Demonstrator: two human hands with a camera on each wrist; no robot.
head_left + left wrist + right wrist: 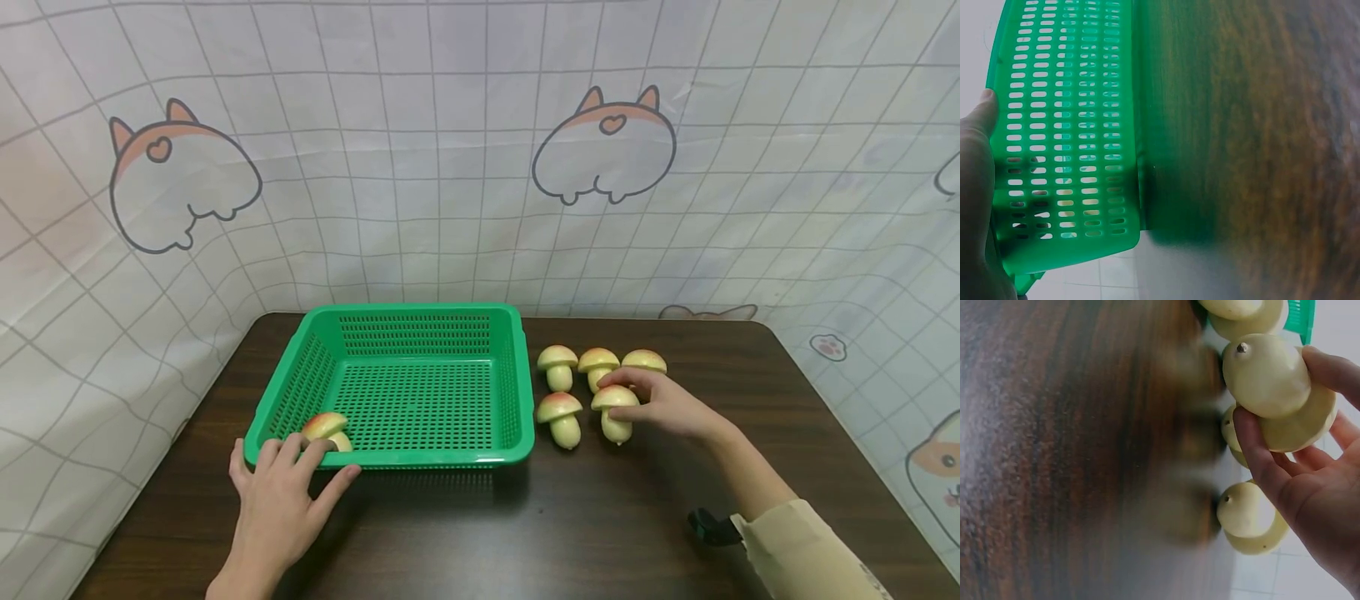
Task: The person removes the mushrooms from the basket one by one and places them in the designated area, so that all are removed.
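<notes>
My left hand (281, 500) holds the near left corner of a green plastic basket (521, 383), fingers over the rim and thumb on the outside. The left wrist view shows the basket's slotted wall (1066, 125) beside that hand. Inside the basket, near the same corner, lies a yellow toy mushroom (324, 426) with a reddish cap, partly hidden by the rim. My right hand (671, 406) grips another toy mushroom (617, 429) at the right of the basket. In the right wrist view, thumb and fingers surround this mushroom (1272, 378).
Other toy mushrooms stand close around the right hand: one at front left (560, 419), and a back row of one at left (558, 367), one in the middle (597, 363) and one at right (643, 361). A dark wooden table (600, 533) meets a grid-patterned cloth (450, 167) behind.
</notes>
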